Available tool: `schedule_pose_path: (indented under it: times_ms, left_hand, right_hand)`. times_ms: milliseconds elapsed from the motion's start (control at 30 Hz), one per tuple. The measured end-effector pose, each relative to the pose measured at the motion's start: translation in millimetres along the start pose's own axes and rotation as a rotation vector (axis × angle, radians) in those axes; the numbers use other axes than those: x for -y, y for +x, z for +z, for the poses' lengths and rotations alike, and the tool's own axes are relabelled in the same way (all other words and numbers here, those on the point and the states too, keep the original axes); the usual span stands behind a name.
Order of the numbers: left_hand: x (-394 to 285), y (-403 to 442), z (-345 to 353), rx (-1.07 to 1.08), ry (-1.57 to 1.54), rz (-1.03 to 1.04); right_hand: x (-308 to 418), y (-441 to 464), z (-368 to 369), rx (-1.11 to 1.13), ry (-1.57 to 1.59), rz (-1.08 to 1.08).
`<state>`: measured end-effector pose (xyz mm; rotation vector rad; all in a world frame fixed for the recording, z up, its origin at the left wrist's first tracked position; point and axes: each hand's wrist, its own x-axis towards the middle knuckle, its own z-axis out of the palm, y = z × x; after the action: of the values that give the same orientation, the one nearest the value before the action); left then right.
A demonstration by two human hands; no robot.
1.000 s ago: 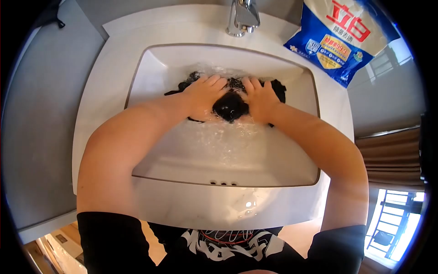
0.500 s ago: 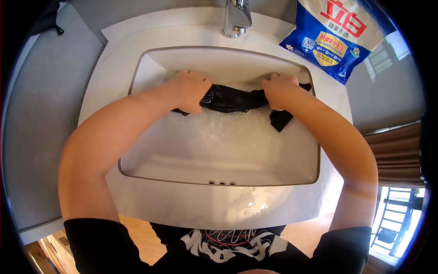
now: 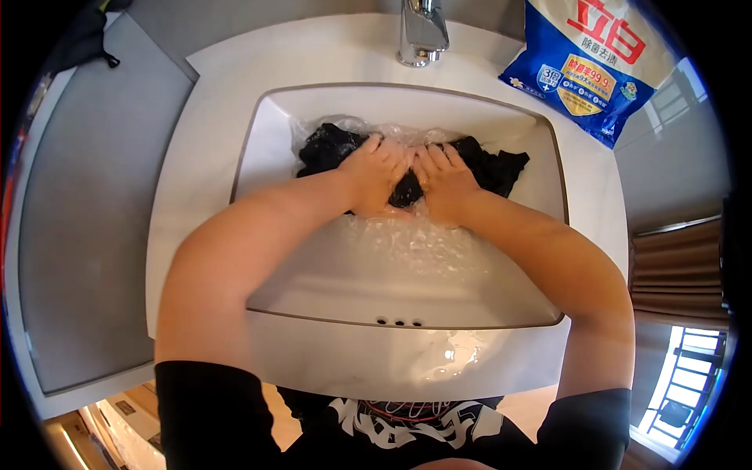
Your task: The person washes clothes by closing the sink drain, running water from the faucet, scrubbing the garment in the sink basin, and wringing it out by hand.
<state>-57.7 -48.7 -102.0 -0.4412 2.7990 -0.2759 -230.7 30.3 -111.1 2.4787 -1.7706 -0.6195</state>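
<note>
A wet black cloth [image 3: 330,147], bunched up, lies in rippling water in the back half of the white sink [image 3: 360,286]. My left hand [image 3: 374,174] is closed on its middle part, fingers curled over the fabric. Close beside it, my right hand [image 3: 445,182] grips the same cloth. A small fold shows between the two hands, and loose ends spread out to the left and right. What kind of garment the cloth is cannot be made out. Both thumbs are partly hidden by water.
Behind the sink stands a chrome faucet [image 3: 424,35]. A blue and white detergent bag [image 3: 587,70] sits at the counter's back right corner. Water is puddled on the front counter edge [image 3: 450,356]. Overflow holes [image 3: 399,322] line the sink's near wall.
My hands have come together from wide apart, bunching the cloth that was stretched between them. The cloth now lies lower in the water, which ripples more. The view has shifted slightly.
</note>
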Motion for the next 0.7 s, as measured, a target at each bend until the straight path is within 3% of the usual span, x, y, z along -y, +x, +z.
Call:
schedule_pose_path:
  times_ms: [100, 133, 233, 300, 333, 433, 467, 567, 700]
  left_hand:
    - [6.4, 14.3, 17.8, -0.155, -0.051, -0.014]
    - [5.4, 15.6, 21.8, -0.324, 0.054, -0.056]
    - [14.1, 9.9, -0.3, -0.069, -0.243, -0.073]
    - [12.1, -6.2, -8.7, -0.226, -0.322, -0.196]
    - [12.5, -14.2, -14.4, -0.309, -0.362, -0.261]
    - [15.9, -29.6, -41.3, -0.366, -0.527, -0.423]
    - [14.5, -35.3, -47.3, -0.523, -0.615, -0.438]
    - [14.7, -50.4, -93.3, -0.578, -0.964, -0.557]
    - [7.5, -62.8, -111.9, -0.956, -1.31, -0.401]
  right_hand:
    - [-5.0, -1.2, -12.0, -0.04, 0.049, 0.03]
    - [-8.4, -0.6, -14.1, -0.037, 0.114, 0.052]
    - [-19.3, -6.3, -36.6, -0.024, 0.281, 0.131]
    - [-24.1, -15.7, -60.5, -0.015, 0.364, 0.188]
    - [-29.0, -16.1, -56.7, -0.222, 0.49, 0.178]
    - [-39.8, -17.9, -84.6, -0.465, 0.758, 0.224]
    - [-39.8, -18.3, -92.1, -0.618, 0.821, 0.193]
    - [-36.7, -34.8, -152.6, -0.673, 1.025, 0.254]
    - [-39.0, -54.7, -193.7, -0.603, 1.453, 0.281]
